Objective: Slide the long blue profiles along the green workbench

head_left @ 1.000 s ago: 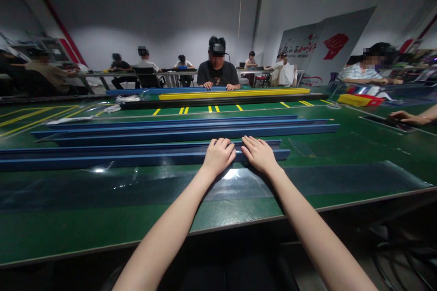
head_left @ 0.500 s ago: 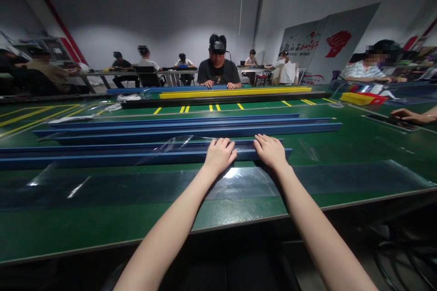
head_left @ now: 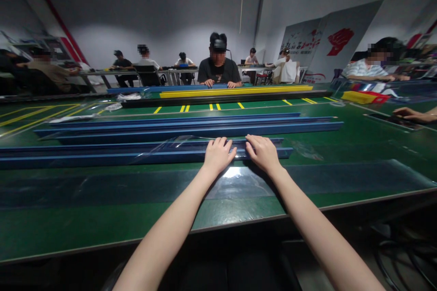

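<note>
Fingers [head_left: 222,142] of left hand [head_left: 219,155] lay slightly parted on near blue rail [head_left: 88,159] | right hand [head_left: 264,151] touched it closer to its right end; could not tell whether either gripped | rail lay across green tabletop [head_left: 102,232] | clear strip [head_left: 341,175] lay in front | other blue rails [head_left: 153,135] lay behind

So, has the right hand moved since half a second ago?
Yes: left, judged against the yellow stripes on the green table, bringing the right hand closer to the left hand.
</note>
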